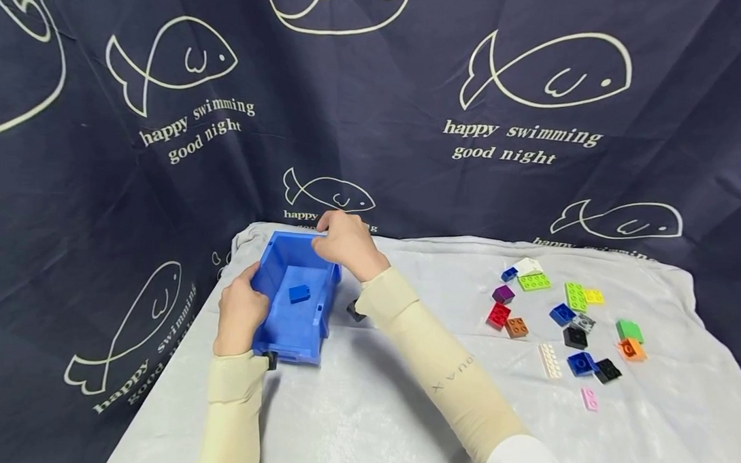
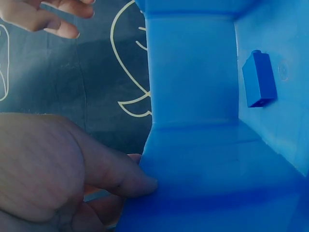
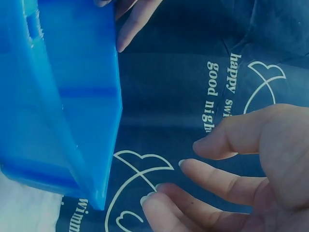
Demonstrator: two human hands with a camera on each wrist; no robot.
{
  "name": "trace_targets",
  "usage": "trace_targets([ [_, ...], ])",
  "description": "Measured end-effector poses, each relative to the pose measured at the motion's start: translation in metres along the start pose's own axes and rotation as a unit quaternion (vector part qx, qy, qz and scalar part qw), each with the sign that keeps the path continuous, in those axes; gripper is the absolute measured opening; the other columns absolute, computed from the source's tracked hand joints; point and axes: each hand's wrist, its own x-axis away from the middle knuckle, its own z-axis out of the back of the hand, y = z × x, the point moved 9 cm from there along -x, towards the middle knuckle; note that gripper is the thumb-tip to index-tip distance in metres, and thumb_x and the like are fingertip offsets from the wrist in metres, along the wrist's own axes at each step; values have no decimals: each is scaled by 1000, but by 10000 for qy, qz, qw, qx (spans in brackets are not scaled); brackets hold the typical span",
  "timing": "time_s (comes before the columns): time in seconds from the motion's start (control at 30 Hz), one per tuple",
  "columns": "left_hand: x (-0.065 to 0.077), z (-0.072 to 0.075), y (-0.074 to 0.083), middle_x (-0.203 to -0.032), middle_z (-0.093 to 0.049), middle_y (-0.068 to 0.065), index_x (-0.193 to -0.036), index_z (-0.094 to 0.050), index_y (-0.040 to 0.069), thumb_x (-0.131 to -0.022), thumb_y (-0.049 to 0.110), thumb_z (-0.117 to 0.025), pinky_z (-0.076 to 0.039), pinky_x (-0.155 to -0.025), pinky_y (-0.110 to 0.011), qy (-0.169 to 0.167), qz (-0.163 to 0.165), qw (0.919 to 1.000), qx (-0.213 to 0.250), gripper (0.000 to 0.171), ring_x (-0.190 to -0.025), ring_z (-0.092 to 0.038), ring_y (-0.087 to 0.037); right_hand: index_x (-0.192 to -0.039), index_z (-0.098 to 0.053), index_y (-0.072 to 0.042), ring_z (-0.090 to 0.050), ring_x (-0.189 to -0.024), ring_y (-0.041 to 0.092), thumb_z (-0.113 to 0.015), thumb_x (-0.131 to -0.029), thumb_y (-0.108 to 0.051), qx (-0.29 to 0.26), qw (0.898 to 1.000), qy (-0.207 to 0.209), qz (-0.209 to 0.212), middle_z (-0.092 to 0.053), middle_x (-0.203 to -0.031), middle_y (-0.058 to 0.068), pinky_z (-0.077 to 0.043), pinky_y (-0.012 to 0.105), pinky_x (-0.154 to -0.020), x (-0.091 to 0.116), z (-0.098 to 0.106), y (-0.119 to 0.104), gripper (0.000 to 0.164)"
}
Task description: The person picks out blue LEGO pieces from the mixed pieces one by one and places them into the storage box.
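Observation:
A blue plastic bin (image 1: pixel 294 354) stands on the left part of the table, one blue toy brick (image 1: pixel 299 294) lying on its floor. My left hand (image 1: pixel 240 307) grips the bin's left side wall, thumb inside the rim and fingers outside, as the left wrist view shows at the wall (image 2: pixel 207 179). Over the bin's far right corner hovers my right hand (image 1: pixel 350 241). In the right wrist view this hand (image 3: pixel 231 179) is apart from the bin (image 3: pixel 91 111), its fingers loosely bent and nothing between them.
Loose toy bricks lie scattered on the right half of the white-covered table (image 1: pixel 351 421), among them a red brick (image 1: pixel 498 316), a purple brick (image 1: pixel 503 295), an orange brick (image 1: pixel 632 350) and a pink brick (image 1: pixel 589 399). A dark curtain (image 1: pixel 374 122) with fish drawings hangs behind.

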Motion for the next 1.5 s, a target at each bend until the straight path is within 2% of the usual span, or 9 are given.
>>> trace_targets([
  [0.23, 2, 0, -1, -141, -56, -33, -152, -50, 3, -81, -3, -41, -46, -97, -67, -39, 33, 10000, -17, 72, -123, -57, -55, -116, -72, -17, -62, -96, 24, -66, -90, -27, -18, 10000, 87, -24, -72, -113, 0, -51, 41, -87, 6, 5, 11, 28],
  [0.47, 3, 0, 1, -142, -55, -34, -152, -49, 2, -81, -4, -42, -45, -98, -67, -111, 0, 9999, -20, 71, -123, -56, -57, -116, -74, -18, -61, -89, 24, -67, -90, -26, -150, 9995, 241, -128, -68, -95, -1, -50, 38, -78, 14, 8, 26, 28],
  [0.73, 3, -1, 2, -142, -55, -34, -152, -50, 2, -81, -3, -42, -45, -97, -68, -110, -25, 9999, -39, 71, -122, -56, -58, -113, -75, -17, -61, -95, 25, -67, -88, -25, -121, 9985, 520, -154, -67, -100, 2, -50, 41, -82, 19, 18, 46, 27],
  [1.0, 2, -2, 3, -143, -54, -33, -152, -50, 2, -81, -3, -42, -44, -98, -68, -117, -29, 9999, -77, 71, -124, -55, -57, -115, -75, -16, -64, -104, 26, -66, -89, -23, -168, 9968, 710, -312, -73, -111, 9, -51, 44, -89, 28, 23, 76, 28],
  [1.1, 2, -2, 2, -144, -54, -33, -152, -50, 3, -82, -3, -42, -44, -99, -68, -112, -20, 9999, -62, 71, -125, -55, -57, -120, -73, -16, -65, -107, 27, -67, -89, -23, -166, 9959, 786, -406, -72, -115, 10, -51, 46, -91, 31, 25, 88, 32],
  [1.3, 2, -1, 2, -141, -56, -34, -152, -49, 3, -81, -4, -41, -46, -95, -67, -74, -3, 10000, -15, 72, -120, -58, -55, -140, -61, -14, -62, -112, 34, -67, -91, -24, -116, 9951, 772, -611, -68, -120, 12, -49, 51, -95, 37, 28, 111, 50],
  [1.5, 1, -1, -1, -143, -55, -34, -153, -48, 4, -80, -3, -39, -47, -95, -67, -67, 41, 10000, -8, 74, -120, -58, -54, -144, -57, -13, -57, -120, 42, -66, -92, -24, -44, 9933, 782, -849, -62, -132, 19, -46, 54, -99, 40, 33, 137, 54],
])
